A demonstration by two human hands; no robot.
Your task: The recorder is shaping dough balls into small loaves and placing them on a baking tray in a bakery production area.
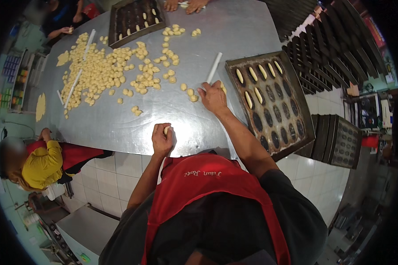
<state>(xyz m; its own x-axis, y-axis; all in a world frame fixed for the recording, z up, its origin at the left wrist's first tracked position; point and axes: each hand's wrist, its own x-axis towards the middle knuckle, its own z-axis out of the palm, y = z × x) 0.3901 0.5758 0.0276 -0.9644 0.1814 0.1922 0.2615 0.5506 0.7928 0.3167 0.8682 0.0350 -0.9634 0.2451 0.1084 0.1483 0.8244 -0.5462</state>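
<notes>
I am watching the left hand [162,140] holding one small dough piece [167,129] over the table's near edge.
The near tray [303,110] is holding seven pale dough strips [248,100] in its dark wells, five along the far row and two below; the far tray [119,20] is carrying several more. The right hand [214,97] is curling beside one white rod [214,67] and some dough [223,88]; I cannot tell whether it is gripping either. Three dough balls [190,92] are sitting left of it. Pale lettering is crossing the red apron [203,183].
</notes>
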